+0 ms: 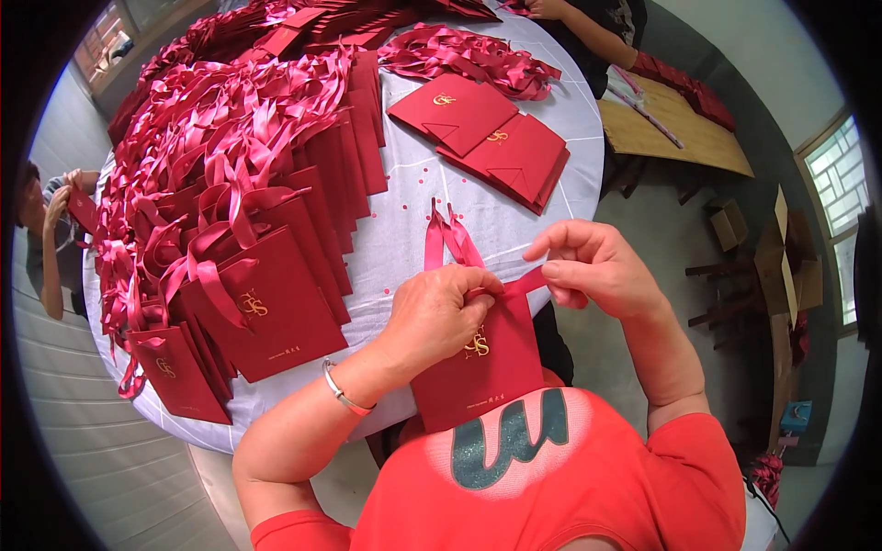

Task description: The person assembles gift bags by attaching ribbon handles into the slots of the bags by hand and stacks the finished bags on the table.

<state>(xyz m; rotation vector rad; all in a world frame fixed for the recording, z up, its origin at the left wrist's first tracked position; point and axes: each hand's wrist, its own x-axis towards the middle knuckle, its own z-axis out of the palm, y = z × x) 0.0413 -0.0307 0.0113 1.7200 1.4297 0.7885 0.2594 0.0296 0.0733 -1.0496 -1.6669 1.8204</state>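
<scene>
Dozens of upright red bags (285, 303) with pink ribbon handles (230, 110) occupy the left of the round table (390, 248); their interiors are hidden. Next, the left hand (441, 308) is closed, fingertips pinching at the mouth of the working bag (496, 367). Location: near table edge, before the red shirt (625, 468). Long axis: away from the wearer, tilted slightly left; mouth end outward, base toward the shirt. Beyond it, flat bags (524, 156) lie overlapped. The right hand (583, 266) pinches a ribbon (525, 283) between thumb and finger. Far right: cardboard box (728, 225), contents not discernible.
</scene>
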